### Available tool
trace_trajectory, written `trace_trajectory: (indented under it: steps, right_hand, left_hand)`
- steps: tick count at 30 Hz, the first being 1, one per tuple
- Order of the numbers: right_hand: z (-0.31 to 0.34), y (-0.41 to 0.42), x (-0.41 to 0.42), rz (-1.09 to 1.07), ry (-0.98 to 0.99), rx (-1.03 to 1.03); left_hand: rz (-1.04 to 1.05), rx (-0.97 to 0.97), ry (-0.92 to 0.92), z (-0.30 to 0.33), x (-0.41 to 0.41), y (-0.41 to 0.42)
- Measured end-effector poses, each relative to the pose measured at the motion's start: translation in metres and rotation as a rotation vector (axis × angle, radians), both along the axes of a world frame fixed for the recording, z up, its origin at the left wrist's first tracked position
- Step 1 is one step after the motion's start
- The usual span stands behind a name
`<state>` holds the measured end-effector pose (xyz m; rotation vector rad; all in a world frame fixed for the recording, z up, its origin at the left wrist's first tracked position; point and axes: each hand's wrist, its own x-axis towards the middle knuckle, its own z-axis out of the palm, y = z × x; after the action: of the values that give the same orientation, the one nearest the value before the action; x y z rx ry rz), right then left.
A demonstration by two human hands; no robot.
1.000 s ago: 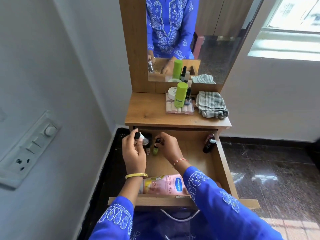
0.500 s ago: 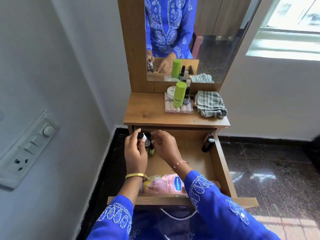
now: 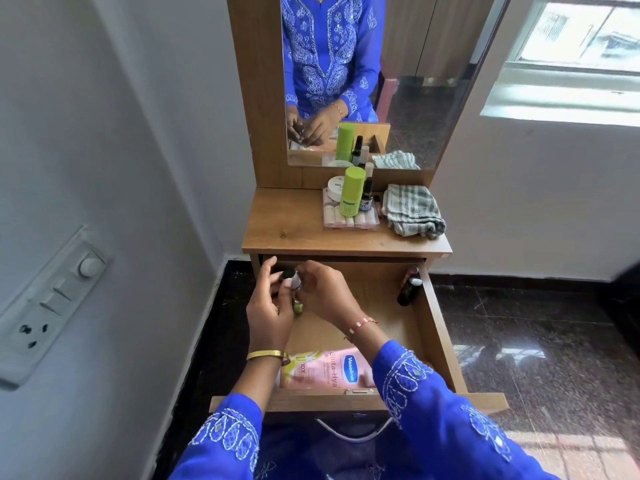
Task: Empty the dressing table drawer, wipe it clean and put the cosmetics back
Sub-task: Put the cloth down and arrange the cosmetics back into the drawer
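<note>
Two hands work the drawer (image 3: 440, 337) corner — left hand (image 3: 272, 311) pinching a small bottle (image 3: 293, 279), right hand (image 3: 325, 294) curled, its contents hidden; emptying seemingly continues — lift them out next.

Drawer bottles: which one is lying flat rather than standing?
The pink Vaseline bottle, lying on its side against the drawer front. The dark bottles in the far right corner stand upright.

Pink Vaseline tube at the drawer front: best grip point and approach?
Judging from its pose, grip the pink Vaseline tube across its flat middle, from above. It lies lengthwise along the drawer's front wall, so front access looks blocked.
</note>
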<state>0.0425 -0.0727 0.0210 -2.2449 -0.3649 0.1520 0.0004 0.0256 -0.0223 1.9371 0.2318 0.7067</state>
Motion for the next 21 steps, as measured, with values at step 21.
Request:
trace_trajectory:
  steps: [21]
  right_hand:
    - [-0.045,-0.004,0.039,-0.317,0.160,0.021]
  left_hand:
    - [0.206,-0.216,0.065,-0.005,0.007,0.009]
